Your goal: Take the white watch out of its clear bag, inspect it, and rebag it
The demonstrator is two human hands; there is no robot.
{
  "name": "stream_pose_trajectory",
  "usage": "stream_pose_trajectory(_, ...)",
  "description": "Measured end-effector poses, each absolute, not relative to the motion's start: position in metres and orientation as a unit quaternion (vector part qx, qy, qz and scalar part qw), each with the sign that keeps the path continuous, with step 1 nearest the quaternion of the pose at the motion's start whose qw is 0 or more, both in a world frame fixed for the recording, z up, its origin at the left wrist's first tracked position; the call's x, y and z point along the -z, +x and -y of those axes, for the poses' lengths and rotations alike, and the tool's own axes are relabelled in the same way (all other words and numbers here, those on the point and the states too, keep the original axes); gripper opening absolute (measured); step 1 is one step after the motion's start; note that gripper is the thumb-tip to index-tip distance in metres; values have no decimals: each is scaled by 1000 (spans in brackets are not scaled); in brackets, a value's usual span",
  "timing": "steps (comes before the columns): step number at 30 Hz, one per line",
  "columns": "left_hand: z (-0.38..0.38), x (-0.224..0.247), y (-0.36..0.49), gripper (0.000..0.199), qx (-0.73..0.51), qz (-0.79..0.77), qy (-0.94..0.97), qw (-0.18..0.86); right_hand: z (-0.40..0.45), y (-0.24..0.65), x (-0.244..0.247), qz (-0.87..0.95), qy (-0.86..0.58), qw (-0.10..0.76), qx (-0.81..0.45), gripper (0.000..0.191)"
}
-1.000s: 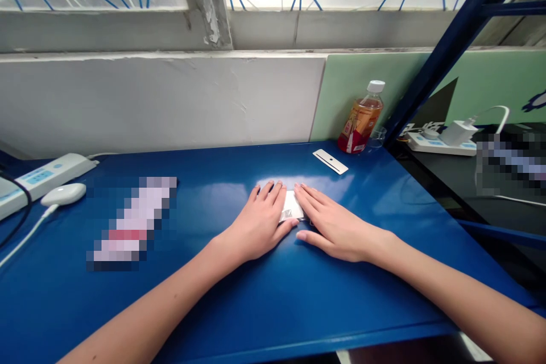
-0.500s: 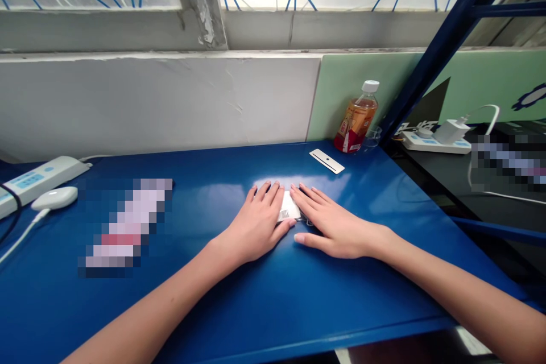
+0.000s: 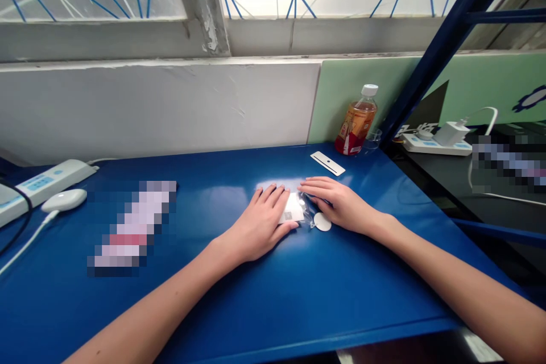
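My left hand (image 3: pixel 265 220) lies flat with its fingers stretched out, its inner edge over a small white card (image 3: pixel 293 208) with a grey printed mark. Clear plastic film (image 3: pixel 305 215), seemingly a small bag, shows along the card's right side. Over that film, my right hand (image 3: pixel 339 201) is turned partly on its side, fingers extended to the left and thumb tucked underneath. I see nothing gripped in it; whether its fingertips touch the film I cannot tell. Just below the right thumb, a white round disc (image 3: pixel 322 222) rests on the blue desk (image 3: pixel 264 307).
Behind the hands lies a white flat strip (image 3: pixel 327 163) with a dark slot. A drink bottle (image 3: pixel 356 122) stands at the back right beside a clear cup (image 3: pixel 373 139). To the left are a pixelated object (image 3: pixel 134 222), a white mouse-like device (image 3: pixel 63 200) and a power strip (image 3: pixel 46 185).
My right hand has lifted and turned from lying flat, shifting slightly right. The white disc and more of the plastic film have come into sight. My left hand has stayed nearly in place.
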State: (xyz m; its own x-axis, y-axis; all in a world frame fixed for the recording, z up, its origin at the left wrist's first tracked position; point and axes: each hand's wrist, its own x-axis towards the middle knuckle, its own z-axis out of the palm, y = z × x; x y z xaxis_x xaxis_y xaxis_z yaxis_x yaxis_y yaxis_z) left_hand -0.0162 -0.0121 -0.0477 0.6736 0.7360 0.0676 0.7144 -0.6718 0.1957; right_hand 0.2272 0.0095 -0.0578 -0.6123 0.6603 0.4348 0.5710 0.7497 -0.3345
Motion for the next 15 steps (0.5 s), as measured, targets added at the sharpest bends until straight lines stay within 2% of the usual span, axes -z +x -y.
stream_pose_trajectory(6,10,44,-19,71,-85,-351,925,119,-12,232,46,921,-289,257,-45,28)
stream_pose_trajectory(11,9,43,-25,79,-86,-370,917,123,-14,242,38,928,-272,253,-3,27)
stream_pose_trajectory(15,3,37,-31,77,-123,-367,910,148,-13,243,32,910,-275,309,-35,23)
